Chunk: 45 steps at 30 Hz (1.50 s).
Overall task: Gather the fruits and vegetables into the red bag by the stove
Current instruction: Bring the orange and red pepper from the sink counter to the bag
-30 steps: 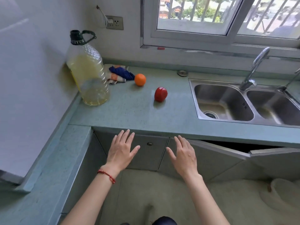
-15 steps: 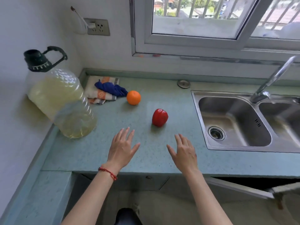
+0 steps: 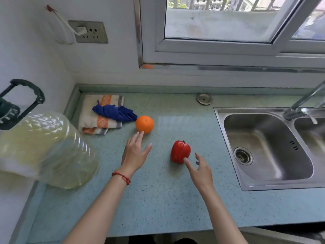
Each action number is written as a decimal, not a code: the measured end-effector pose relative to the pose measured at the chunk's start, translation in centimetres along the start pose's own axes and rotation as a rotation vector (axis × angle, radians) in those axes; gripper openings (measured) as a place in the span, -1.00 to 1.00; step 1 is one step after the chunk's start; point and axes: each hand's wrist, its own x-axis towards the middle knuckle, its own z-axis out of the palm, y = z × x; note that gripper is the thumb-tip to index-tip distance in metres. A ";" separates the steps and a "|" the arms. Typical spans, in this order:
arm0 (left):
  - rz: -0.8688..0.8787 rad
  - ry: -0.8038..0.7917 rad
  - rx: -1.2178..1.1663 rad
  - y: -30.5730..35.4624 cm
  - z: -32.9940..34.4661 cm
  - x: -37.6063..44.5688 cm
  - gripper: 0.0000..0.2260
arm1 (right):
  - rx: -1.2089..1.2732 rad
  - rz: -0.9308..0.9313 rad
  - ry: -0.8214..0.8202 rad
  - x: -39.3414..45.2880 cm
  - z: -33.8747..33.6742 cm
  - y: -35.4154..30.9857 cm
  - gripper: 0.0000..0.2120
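An orange lies on the pale green countertop, just right of a folded towel. A red bell pepper stands nearer to me, right of the orange. My left hand is open, fingers spread, its fingertips just below the orange and nearly touching it. My right hand is open too, fingertips at the pepper's lower right side. Neither hand holds anything. No red bag or stove is in view.
A large plastic jug of yellowish oil stands at the left by the wall. A striped towel with a blue cloth on it lies in the corner. A steel double sink and tap are on the right.
I have come closer to the counter. Both hands moved forward over it, the left up to the orange and the right up to the pepper.
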 end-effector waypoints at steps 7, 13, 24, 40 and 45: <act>-0.243 0.049 -0.240 -0.5 -0.1 6.4 -0.34 | 0.310 0.238 -0.065 3.2 1.8 -0.8 -0.35; -0.303 0.020 -0.276 -0.7 0.3 10.5 -0.28 | 0.361 0.280 -0.023 4.3 3.0 -1.4 -0.35; -0.362 -0.013 -0.387 -1.2 1.5 12.1 -0.32 | 0.354 0.287 0.015 5.7 3.1 -1.2 -0.38; -0.408 0.073 -0.608 -2.2 1.1 6.6 -0.42 | 0.415 0.165 -0.044 5.5 2.8 -1.9 -0.40; -0.483 0.129 -0.643 -3.0 1.5 3.0 -0.43 | 0.402 0.098 -0.135 5.7 2.7 -2.0 -0.42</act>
